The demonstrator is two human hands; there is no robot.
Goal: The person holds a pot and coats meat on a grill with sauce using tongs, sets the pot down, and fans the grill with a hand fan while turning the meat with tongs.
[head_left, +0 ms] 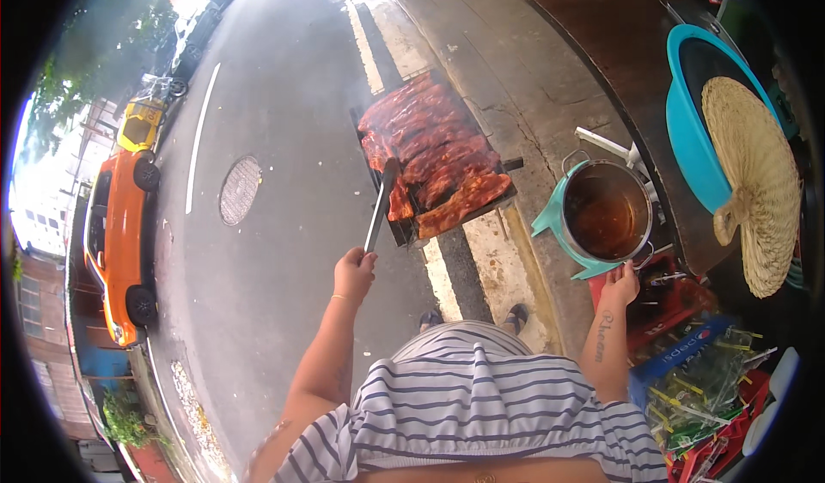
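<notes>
My left hand [354, 275] is closed around metal tongs [376, 217] with a dark tip. That tip rests against strips of red, glazed meat [430, 143] lying side by side on a charcoal grill [402, 232]. To the right, a metal pot [608, 175] with brown-red sauce [606, 221] inside sits on a teal plastic stool [554, 217]. My right hand [620, 284] is closed at the pot's near side by its loop handle; the fingertips are partly hidden against the pot and stool.
A dark table [601, 45] at right holds a teal basin [687, 131] and a woven fan [752, 191]. Below are red crates [666, 311] with glass bottles [700, 393]. A curb [524, 259] runs beside the grill; an orange car [125, 234] stands across the street.
</notes>
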